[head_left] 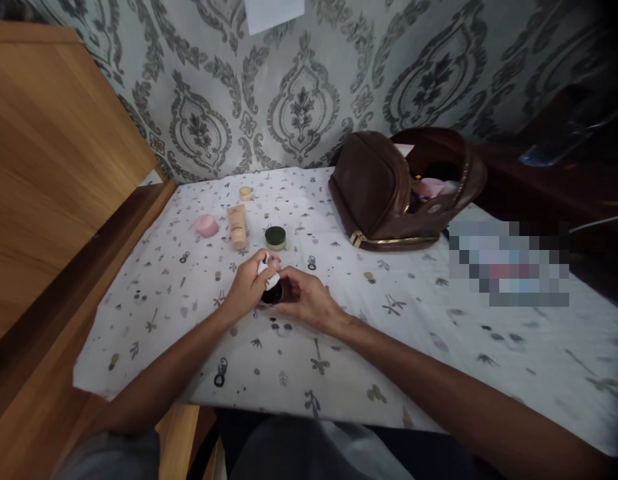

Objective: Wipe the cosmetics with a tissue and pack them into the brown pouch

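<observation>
My left hand (247,285) is closed on a small white piece (269,279), perhaps a wipe or tissue. Its fingers press it at the top of a dark round container (273,294), whose kind I cannot make out. Around the right side of that container curl the fingers of my right hand (311,300). Just beyond my hands sits a low jar with a dark green lid (275,237). A peach tube (237,225) lies a little to its left.
A pink rounded item (206,226) and a small yellowish pot (245,193) are on the printed white cloth (353,340). An unzipped brown leather bag (373,187) stands at the back right. A wooden panel (53,133) rises on the left. Patterned wallpaper (299,100) covers the back.
</observation>
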`<state>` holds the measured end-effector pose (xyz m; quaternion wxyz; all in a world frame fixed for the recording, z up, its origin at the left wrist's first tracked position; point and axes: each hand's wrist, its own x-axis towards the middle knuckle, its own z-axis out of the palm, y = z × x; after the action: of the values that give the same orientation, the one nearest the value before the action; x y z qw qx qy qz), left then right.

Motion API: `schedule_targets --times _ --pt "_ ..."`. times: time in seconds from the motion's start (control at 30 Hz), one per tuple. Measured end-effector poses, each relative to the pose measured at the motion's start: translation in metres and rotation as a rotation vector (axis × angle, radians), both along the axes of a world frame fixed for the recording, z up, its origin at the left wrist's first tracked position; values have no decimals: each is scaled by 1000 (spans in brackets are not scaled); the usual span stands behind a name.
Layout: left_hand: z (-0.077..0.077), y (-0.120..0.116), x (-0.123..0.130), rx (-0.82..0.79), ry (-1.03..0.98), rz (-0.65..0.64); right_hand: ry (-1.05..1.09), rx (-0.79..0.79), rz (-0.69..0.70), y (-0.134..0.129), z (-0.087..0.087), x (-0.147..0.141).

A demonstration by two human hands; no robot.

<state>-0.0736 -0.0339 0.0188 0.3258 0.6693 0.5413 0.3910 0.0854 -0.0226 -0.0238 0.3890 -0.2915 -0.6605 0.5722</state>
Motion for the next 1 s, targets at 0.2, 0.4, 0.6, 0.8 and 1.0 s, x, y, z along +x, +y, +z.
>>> schedule_targets --times 0.2,0.4,0.6,0.8,1.0 --pt "-10 6 -8 -48 -117 21 145 -122 1 4 -4 -3" --pt "-7 2 -3 -28 -103 35 191 -226 -19 6 -1 1" --pt "-10 0 -3 -24 -72 23 207 -287 -48 4 6 1" --pt "-4 -5 -4 -133 -150 -72 232 -309 -88 5 7 1" --pt "1 -3 -19 -319 -275 -157 268 -379 -176 5 8 0"
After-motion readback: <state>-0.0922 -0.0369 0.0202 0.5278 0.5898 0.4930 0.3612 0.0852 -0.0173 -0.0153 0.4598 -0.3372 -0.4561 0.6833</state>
